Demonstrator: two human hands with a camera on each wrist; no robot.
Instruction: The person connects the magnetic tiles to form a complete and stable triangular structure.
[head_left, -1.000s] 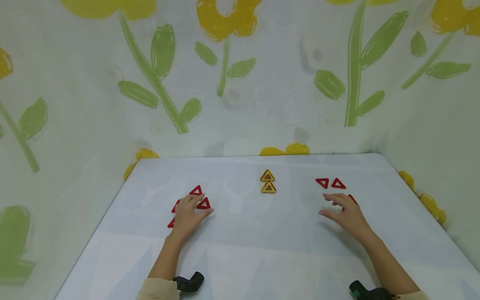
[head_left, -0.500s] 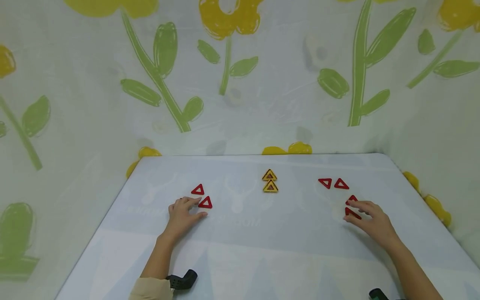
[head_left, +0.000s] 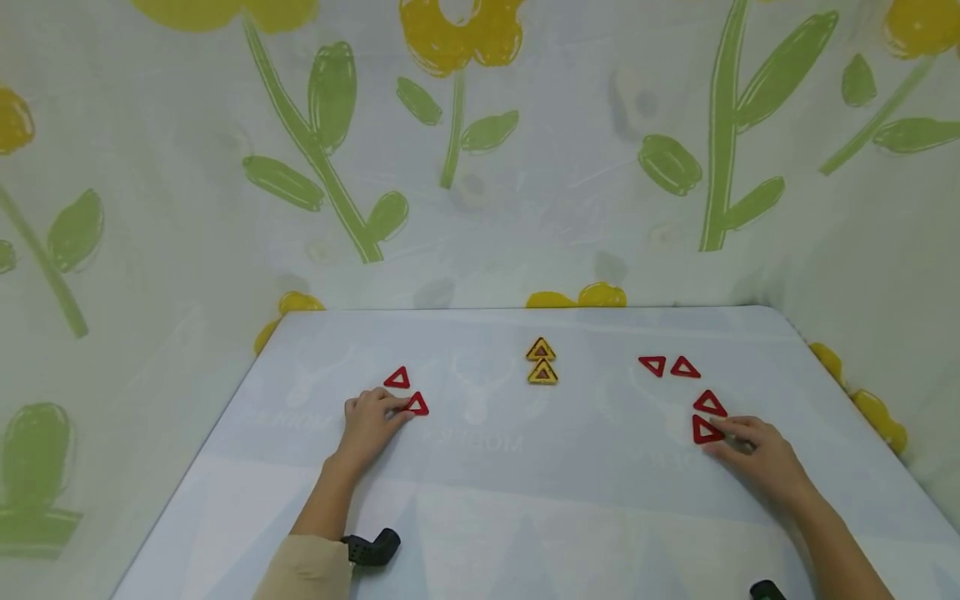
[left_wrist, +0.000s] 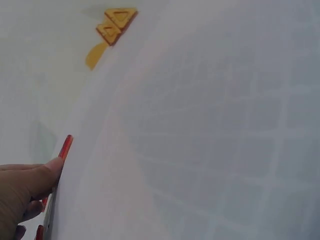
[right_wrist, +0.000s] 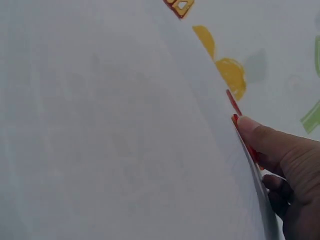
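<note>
My left hand pinches a red triangle with thumb and fingertips, low at the table; another red triangle lies just beyond it. In the left wrist view, the thumb lies against the held red piece, and more red edges show past the fingers. On the right, my right hand pinches the near corner of a red triangle, with a second red triangle directly above. The right wrist view shows that piece edge-on beneath the thumb.
Two yellow triangles stand in a column at the back middle of the white table. Further red triangles lie at the back right. A flower-patterned wall rises behind the far edge.
My right hand has moved right and toward me, and now pinches a red triangle. The left hand drew left, then came back and closed on a triangle, which has turned slightly.
</note>
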